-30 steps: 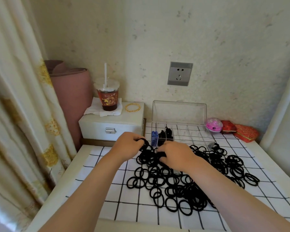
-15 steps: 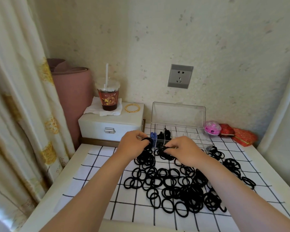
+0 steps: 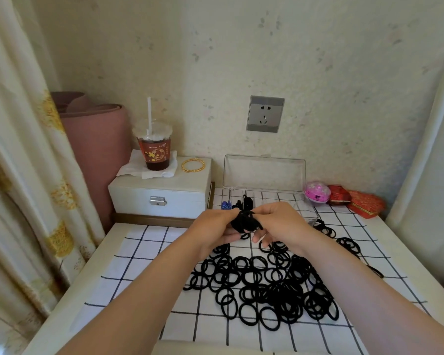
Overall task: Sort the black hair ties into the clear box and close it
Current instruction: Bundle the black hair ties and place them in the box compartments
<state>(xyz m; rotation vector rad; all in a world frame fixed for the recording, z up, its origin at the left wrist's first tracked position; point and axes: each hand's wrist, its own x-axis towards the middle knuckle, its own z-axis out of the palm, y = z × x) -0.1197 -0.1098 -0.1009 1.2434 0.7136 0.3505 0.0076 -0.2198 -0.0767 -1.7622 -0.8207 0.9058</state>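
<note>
Black elastic: the hair-tie bundle (image 3: 245,222) hangs just before the clear box (image 3: 264,172), left hand (image 3: 213,229) curling fingers round it, right hand (image 3: 280,224) pinching it. Nearer still lie the loose hair ties (image 3: 267,283).

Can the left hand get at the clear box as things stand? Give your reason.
Probably yes: the clear box stands open just behind the left hand, nothing between, though that hand grips a bunch of hair ties.

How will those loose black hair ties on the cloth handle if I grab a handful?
Likely floppy and light: the hair ties are thin, limp loops. They overlap heavily, so extras will probably snag and trail along.
</note>
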